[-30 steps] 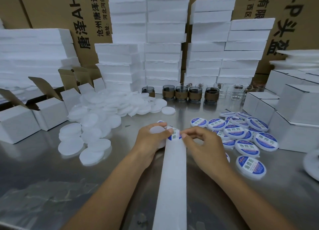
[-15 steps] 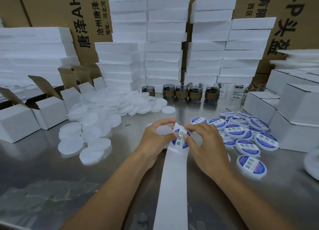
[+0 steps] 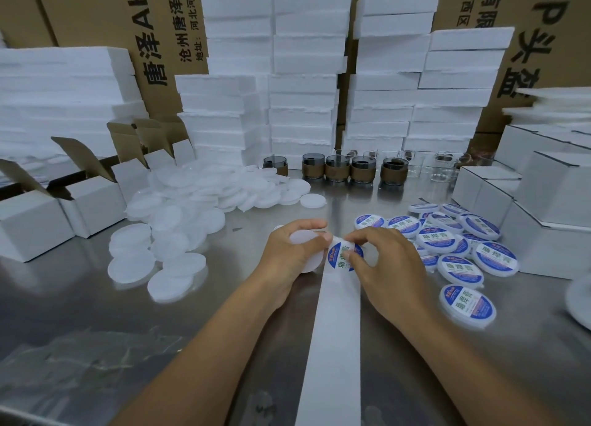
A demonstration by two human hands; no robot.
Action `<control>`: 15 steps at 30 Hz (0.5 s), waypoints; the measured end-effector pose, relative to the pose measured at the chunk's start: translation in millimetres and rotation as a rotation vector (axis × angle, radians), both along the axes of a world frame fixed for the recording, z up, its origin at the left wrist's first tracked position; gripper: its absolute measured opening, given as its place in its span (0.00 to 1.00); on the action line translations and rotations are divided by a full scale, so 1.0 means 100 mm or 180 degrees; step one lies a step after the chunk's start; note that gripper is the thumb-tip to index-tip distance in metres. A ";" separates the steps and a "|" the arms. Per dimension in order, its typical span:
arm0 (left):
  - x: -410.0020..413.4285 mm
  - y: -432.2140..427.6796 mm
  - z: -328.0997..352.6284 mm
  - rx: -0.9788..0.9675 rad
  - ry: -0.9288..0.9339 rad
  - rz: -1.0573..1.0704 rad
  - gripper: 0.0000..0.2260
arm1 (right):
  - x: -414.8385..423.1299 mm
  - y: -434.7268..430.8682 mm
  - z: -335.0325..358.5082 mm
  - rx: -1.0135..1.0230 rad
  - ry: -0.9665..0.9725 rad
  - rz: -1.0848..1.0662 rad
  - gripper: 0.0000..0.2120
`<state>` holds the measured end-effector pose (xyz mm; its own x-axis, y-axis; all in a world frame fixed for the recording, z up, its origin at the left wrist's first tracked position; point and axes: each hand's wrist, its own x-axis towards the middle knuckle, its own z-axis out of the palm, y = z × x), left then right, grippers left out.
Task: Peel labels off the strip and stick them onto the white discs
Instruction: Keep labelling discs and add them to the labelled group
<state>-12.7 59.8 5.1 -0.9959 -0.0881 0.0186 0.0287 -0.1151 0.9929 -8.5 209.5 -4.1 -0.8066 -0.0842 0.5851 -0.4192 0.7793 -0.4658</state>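
**Strip** (image 3: pixel 332 345): white backing paper. It runs from the near edge of view up the desk (image 3: pixel 96 313) to the hands and is bare along its visible length. All places below are given from it.

**Left grip** (image 3: pixel 287 253): at the strip's far end, left side. The fingers curl round one blank disc (image 3: pixel 303 238), with the thumb lying across its face toward the label.

**Right grip** (image 3: pixel 387 266): at the strip's far end, right side. Thumb and forefinger pinch the label (image 3: pixel 339 256), a round blue-and-white sticker touching the held disc's edge. Whether it is fully off the backing cannot be told.

**Step in hand (judged):** lifting the label and carrying it onto the held disc. To do this well:
- Pinch the sticker by its rim only, and stop it folding on itself.
- Centre it over the disc before any contact.
- Lay one edge down first and smooth across to avoid bubbles.
- Hold the disc level in the left grip.

**Labelled discs** (image 3: pixel 447 246): heap just right of the strip.

**Blank discs** (image 3: pixel 179 221): larger heap left of and beyond the strip. Many are unlabelled, so the task looks far from done.

**Open boxes** (image 3: pixel 64 208): well left of the strip.

**Shut boxes** (image 3: pixel 550 202): well right of the strip.

**Sleeved cups** (image 3: pixel 339 168): row beyond the strip's far end.

**Clear glasses** (image 3: pixel 443 166): beyond the strip and to its right.

**Foam slabs** (image 3: pixel 303 90): stacked farthest beyond the strip, against brown cartons (image 3: pixel 96 26).
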 end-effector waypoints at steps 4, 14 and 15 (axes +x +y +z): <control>-0.02 -0.02 -0.02 -0.0104 0.0008 0.0075 0.06 | -0.01 0.00 0.00 0.0022 0.0047 0.0030 0.07; -0.05 -0.01 -0.02 -0.0119 -0.0032 0.0401 0.06 | 0.10 -0.04 0.12 -0.0260 -0.0037 0.0267 0.05; -0.06 -0.01 -0.02 -0.0128 -0.0045 0.0431 0.06 | 0.11 -0.05 0.13 -0.0498 -0.0069 0.0291 0.05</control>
<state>-18.4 58.8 3.2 -0.9752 -0.2212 0.0107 0.0271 -0.0714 0.9971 2.8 204.6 9.3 -0.8123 -0.0670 0.5793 -0.4734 0.6558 -0.5880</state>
